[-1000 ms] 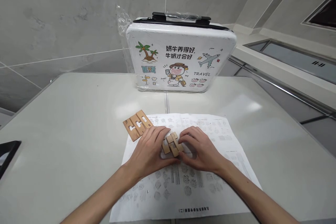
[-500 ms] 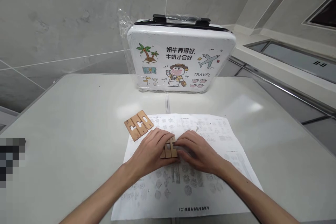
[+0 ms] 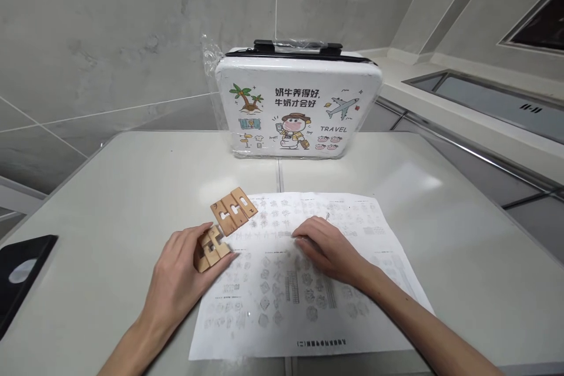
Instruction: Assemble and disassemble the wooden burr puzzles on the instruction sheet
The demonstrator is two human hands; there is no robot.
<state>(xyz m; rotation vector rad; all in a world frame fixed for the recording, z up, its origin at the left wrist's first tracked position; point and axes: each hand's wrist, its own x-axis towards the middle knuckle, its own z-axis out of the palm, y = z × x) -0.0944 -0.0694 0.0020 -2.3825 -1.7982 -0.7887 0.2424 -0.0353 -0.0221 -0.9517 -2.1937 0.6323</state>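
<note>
My left hand (image 3: 180,264) grips a cluster of notched wooden puzzle pieces (image 3: 212,251) between its thumb and fingers, at the left edge of a printed paper sheet (image 3: 361,329). Just beyond lies a row of flat wooden pieces (image 3: 227,220) with cut-out slots and handwritten numbers, partly over the paper's upper left corner. My right hand (image 3: 332,249) rests on the sheet with its fingers curled and close together. Whatever may be between its fingertips is hidden.
A white suitcase (image 3: 304,106) in clear plastic, with cartoon prints, stands at the back of the pale table (image 3: 145,188). A black object with an oval hole (image 3: 33,252) sits at the left edge. Behind is a grey wall (image 3: 132,29).
My left hand has moved left with the wooden puzzle pieces, away from my right hand. My right hand has let go of them and stays over the paper. The view has shifted slightly.
</note>
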